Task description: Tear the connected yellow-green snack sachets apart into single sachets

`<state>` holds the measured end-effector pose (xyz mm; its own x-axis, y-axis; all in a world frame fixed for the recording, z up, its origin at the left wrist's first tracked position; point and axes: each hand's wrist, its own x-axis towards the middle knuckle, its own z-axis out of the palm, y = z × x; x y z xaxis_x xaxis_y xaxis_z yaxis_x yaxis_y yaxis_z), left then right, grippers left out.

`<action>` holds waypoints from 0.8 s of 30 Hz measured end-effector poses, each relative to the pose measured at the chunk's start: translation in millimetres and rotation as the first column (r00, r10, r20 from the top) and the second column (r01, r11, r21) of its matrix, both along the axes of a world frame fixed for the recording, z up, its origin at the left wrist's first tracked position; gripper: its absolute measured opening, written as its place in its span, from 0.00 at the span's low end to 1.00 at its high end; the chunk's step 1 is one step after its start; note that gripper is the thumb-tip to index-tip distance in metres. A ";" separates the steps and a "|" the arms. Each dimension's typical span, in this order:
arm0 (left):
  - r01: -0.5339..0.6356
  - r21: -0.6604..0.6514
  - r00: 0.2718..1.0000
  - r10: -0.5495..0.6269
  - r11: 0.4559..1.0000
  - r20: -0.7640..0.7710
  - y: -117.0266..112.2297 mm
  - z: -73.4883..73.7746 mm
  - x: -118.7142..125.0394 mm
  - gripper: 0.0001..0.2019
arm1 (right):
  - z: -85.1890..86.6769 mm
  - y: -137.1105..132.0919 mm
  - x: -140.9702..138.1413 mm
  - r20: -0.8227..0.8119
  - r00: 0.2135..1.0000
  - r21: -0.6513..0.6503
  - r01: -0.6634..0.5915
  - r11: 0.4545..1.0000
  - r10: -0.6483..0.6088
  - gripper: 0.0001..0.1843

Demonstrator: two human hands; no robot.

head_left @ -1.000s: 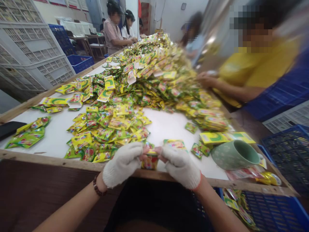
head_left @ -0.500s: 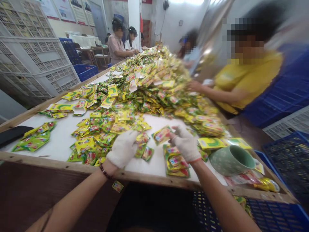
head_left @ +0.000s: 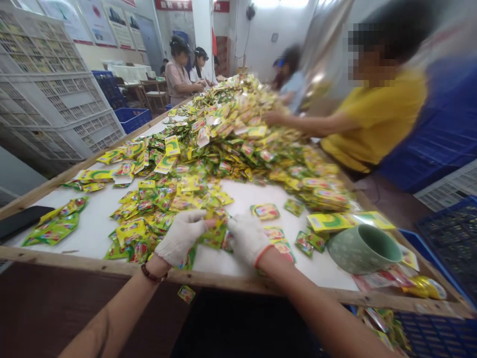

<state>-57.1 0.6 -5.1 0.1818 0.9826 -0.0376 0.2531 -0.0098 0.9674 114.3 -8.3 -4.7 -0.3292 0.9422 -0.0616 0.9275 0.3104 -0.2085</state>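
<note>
My left hand, in a white glove with a bead bracelet at the wrist, pinches a small green-and-yellow packet between thumb and fingers. Close beside it is my gloved right hand. Its fingertips meet the right edge of the packets there, but they are blurred and their grip is unclear. Partly behind the right hand, flat packets lie on the white tabletop, with a single packet just beyond them. A loose heap of similar packets spreads left of my hands.
A large pile of packets covers the table's middle. At right stand a green cup and yellow strips. A dark phone-like object lies left. A co-worker in yellow reaches into the pile. White crates are stacked left.
My right hand has moved left, leaving the packet it held lying on the table. My left hand has shifted slightly, and both hands now meet around packets at the small heap's edge.
</note>
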 end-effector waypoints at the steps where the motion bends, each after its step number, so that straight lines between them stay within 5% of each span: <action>1: -0.025 -0.034 0.996 0.027 0.999 0.085 -3.3 0.4 -1.5 0.13 | -1.1 3.2 -6.1 0.001 1.000 -0.031 -0.003 1.000 0.003 0.12; 8: -0.207 -0.237 0.880 0.286 0.949 0.380 -18.2 -6.9 -3.9 0.25 | -0.3 -0.2 17.3 -0.081 0.985 -0.064 0.146 0.987 -0.151 0.06; 10: -0.261 -0.234 0.828 0.342 0.937 0.444 -21.5 -12.5 1.3 0.23 | 0.5 -8.6 28.7 -0.280 0.931 -0.062 0.227 0.972 -0.235 0.05; 12: -0.296 -0.231 0.765 0.375 0.927 0.524 -25.6 -17.9 11.4 0.20 | -1.6 -17.7 32.6 -0.626 0.720 -0.170 0.249 0.953 -0.300 0.09; 14: -0.285 -0.267 0.682 0.390 0.921 0.618 -31.1 -21.0 24.7 0.19 | -5.4 -25.9 28.3 -0.850 0.400 -0.293 0.180 0.939 -0.342 0.15; 17: -0.236 -0.345 0.555 0.418 0.908 0.719 -40.0 -20.7 42.1 0.19 | -9.2 -34.2 15.7 -0.912 0.191 -0.340 0.140 0.930 -0.362 0.16; 20: -0.171 -0.357 0.531 0.391 0.918 0.752 -45.6 -16.9 48.5 0.17 | -8.4 -37.3 9.9 -0.924 0.167 -0.320 0.150 0.935 -0.343 0.16; 24: -0.130 -0.266 0.646 0.285 0.955 0.708 -47.3 -13.1 48.5 0.16 | -8.5 -37.7 15.1 -0.914 0.236 -0.296 0.169 0.940 -0.330 0.15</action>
